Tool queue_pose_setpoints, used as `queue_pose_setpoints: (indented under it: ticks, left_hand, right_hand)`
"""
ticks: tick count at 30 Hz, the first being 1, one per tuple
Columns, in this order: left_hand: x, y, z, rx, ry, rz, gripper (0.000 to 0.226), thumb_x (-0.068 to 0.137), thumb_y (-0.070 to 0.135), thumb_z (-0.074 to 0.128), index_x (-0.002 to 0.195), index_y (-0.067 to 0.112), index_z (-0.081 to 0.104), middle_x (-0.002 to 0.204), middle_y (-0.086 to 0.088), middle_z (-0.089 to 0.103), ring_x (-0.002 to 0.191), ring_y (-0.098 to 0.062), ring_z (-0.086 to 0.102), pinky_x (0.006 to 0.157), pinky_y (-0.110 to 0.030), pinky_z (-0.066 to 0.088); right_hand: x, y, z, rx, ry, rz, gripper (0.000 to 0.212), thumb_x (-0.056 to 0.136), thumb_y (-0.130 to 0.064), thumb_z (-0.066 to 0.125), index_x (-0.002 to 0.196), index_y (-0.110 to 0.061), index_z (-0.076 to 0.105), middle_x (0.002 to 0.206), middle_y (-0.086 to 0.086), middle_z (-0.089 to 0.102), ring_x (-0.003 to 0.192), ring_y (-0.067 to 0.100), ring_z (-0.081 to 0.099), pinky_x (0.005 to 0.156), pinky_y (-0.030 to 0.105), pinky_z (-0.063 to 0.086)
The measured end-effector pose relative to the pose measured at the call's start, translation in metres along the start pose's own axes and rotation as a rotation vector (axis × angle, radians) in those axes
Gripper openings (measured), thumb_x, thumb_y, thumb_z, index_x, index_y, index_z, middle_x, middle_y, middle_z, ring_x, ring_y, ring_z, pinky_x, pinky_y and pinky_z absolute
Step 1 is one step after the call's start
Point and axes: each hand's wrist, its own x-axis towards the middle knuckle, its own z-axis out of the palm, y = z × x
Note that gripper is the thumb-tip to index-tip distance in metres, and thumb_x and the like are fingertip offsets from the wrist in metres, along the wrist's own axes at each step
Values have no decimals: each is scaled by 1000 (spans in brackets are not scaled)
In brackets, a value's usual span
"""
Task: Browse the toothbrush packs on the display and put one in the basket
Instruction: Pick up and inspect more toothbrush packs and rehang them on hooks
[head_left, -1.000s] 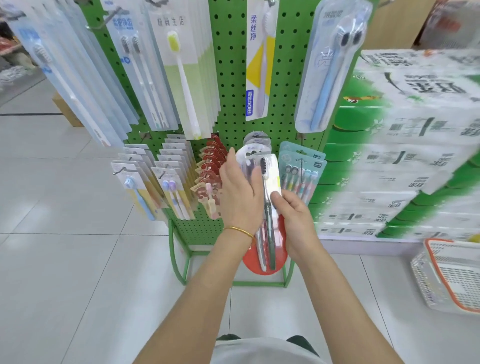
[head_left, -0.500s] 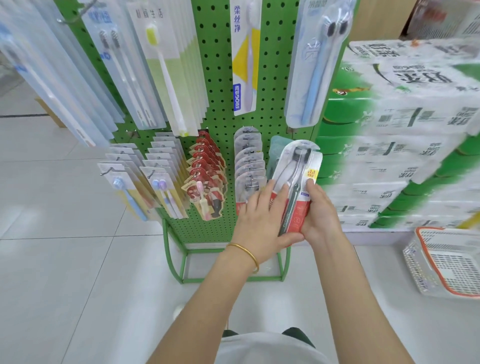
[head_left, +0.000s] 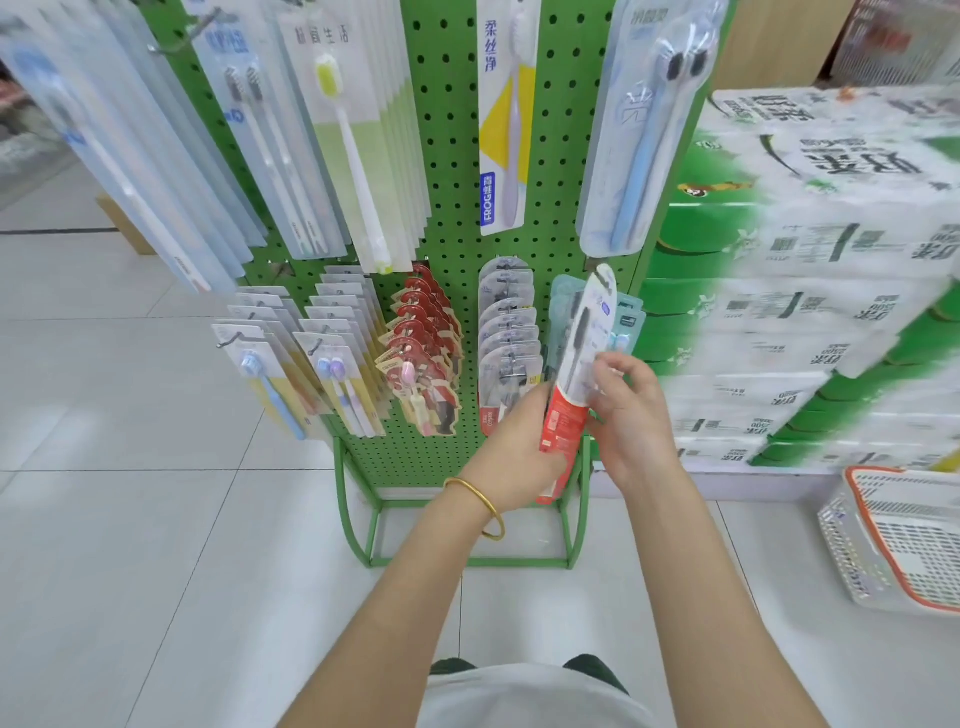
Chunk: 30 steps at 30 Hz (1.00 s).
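Hands both grasp one toothbrush pack (head_left: 575, 374) upright before your green display (head_left: 452, 171), your left hand (head_left: 514, 447) at its red base, right hand (head_left: 626, 415) beside it, one basket (head_left: 857, 530) on the floor

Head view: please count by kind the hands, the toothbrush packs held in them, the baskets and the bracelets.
Hands: 2, the left hand and the right hand
Held toothbrush pack: 1
White basket on the floor: 1
Gold bracelet on the left wrist: 1
Total: 5
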Motion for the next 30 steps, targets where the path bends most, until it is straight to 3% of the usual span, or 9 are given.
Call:
queue_pose_setpoints:
  ticks: [2, 4, 7, 10, 15, 18, 20, 25, 30]
  left_hand:
    - [0, 0, -1, -48, 25, -60, 40, 82, -3, 56, 117, 12, 48, 99, -3, 59, 90, -18, 61, 81, -32, 50]
    - [1, -4, -3, -91, 38, -121, 27, 87, 5, 59, 110, 18, 53, 103, -5, 65, 92, -22, 63, 84, -36, 52]
    - [6, -6, -6, -153, 82, -209, 2, 93, 21, 56, 95, 22, 57, 97, -8, 69, 88, -27, 67, 82, -43, 54]
    - [17, -6, -10, -188, 208, -210, 11, 95, 25, 52, 99, 16, 56, 100, -11, 69, 90, -28, 67, 81, -49, 53]
    - [32, -5, -21, -340, 428, -198, 15, 95, 20, 53, 108, 15, 54, 108, -3, 56, 103, -20, 58, 87, -37, 49]
    - [30, -8, -20, -457, 341, -177, 9, 96, 16, 50, 99, 19, 58, 101, -4, 61, 91, -17, 62, 76, -30, 52]
    - [29, -10, -19, -540, 308, -184, 14, 97, 14, 47, 105, 15, 58, 98, -4, 63, 85, -12, 63, 73, -27, 53]
    - [32, -14, -21, -667, 261, -212, 14, 97, 10, 45, 101, 13, 58, 89, -3, 64, 75, -9, 63, 70, -25, 52]
    - [36, -18, -28, -468, 279, -209, 14, 96, 11, 49, 104, 14, 60, 95, 8, 61, 91, -10, 62, 79, -23, 53]
  right_hand:
    - [0, 0, -1, -40, 68, -37, 15, 92, -4, 56, 93, -17, 49, 86, 3, 63, 70, 12, 60, 58, 27, 45]
    - [-1, -1, -4, -59, 63, -40, 17, 90, -1, 57, 95, -16, 51, 83, 2, 66, 69, 12, 64, 59, 28, 49]
    - [-4, 0, -12, -109, -82, 11, 14, 90, -1, 57, 93, -14, 60, 83, 3, 69, 65, 12, 65, 55, 27, 49]
    - [-7, 1, -19, -165, -235, 86, 14, 88, 0, 57, 93, -12, 62, 82, 3, 70, 66, 14, 66, 51, 23, 49]
    - [-11, 9, -27, -193, -395, 208, 10, 82, -7, 66, 92, -11, 64, 89, 6, 72, 75, 20, 66, 59, 27, 52]
    - [-11, 16, -26, -33, -460, 288, 56, 70, -33, 79, 113, -2, 58, 116, 20, 64, 102, 32, 61, 88, 47, 50]
    - [-13, 22, -23, 83, -527, 345, 77, 70, -44, 79, 128, -2, 53, 130, 22, 56, 114, 34, 56, 98, 50, 45]
    - [-14, 39, -18, 191, -630, 417, 69, 61, -49, 85, 118, -14, 67, 127, 15, 61, 113, 27, 61, 91, 40, 52]
    - [-7, 41, -19, 147, -668, 393, 73, 52, -51, 88, 113, -15, 70, 115, 12, 67, 103, 25, 64, 89, 40, 53]
